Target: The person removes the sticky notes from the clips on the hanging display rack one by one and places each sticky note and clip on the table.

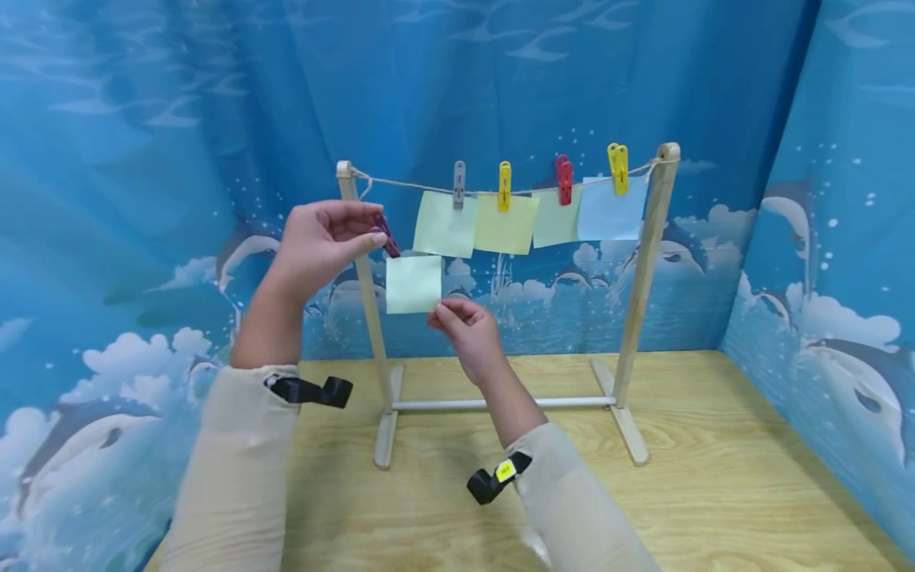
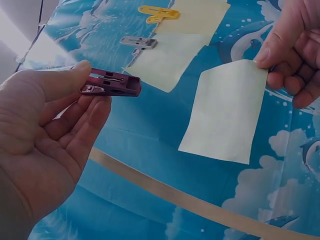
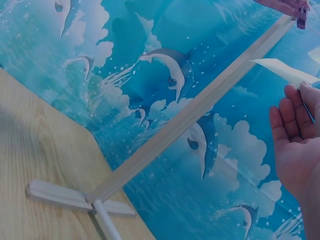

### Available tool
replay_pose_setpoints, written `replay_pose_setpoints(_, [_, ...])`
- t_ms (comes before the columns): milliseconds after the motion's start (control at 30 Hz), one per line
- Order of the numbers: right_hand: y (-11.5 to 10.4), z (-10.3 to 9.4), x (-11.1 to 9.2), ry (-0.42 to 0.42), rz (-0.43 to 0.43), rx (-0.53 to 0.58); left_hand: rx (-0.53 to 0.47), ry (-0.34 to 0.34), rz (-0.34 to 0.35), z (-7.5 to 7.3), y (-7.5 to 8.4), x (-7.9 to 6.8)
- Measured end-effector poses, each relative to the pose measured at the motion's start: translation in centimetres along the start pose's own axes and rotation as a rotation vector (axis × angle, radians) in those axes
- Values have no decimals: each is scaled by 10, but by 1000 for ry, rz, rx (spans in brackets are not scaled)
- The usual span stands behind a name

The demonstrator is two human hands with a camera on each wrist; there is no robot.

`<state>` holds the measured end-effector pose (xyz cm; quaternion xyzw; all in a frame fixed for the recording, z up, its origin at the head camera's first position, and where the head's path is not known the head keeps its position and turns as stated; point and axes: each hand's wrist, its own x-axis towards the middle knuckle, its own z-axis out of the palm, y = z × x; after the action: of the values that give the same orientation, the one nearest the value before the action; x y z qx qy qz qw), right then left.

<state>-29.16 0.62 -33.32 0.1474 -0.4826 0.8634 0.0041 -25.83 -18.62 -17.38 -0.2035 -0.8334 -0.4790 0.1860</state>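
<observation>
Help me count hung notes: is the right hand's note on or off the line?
Off: the right hand pinches the note below the line, unclipped.

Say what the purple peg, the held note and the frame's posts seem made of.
Purple peg: probably plastic, evenly coloured with a slight sheen.
Held note: likely matt paper, thin, slightly curved.
Frame's posts: apparently smooth wood, from their tan colour.

A blue cloth curtain with a sea picture [image 1: 443, 95] hangs far back, left and right. Grey and white printed dolphins [image 1: 858, 377] leap on it among puffy white printed clouds [image 1: 851, 319]. The flat, yellow-brown table with wavy wood lines [image 1: 750, 477] sits nearer.
</observation>
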Motion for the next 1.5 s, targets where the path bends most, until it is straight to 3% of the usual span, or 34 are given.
replay_pose_setpoints(233, [4, -10, -7, -8, -7, -41, -80, -33, 68, 4, -12, -9])
replay_pose_setpoints(667, [9, -29, -22, -40, -25, -11, -218, -79, 135, 15, -29, -26])
replay_pose_setpoints(1500, [22, -63, -48, -6, -23, -157, -226, -126, 87, 34, -67, -59])
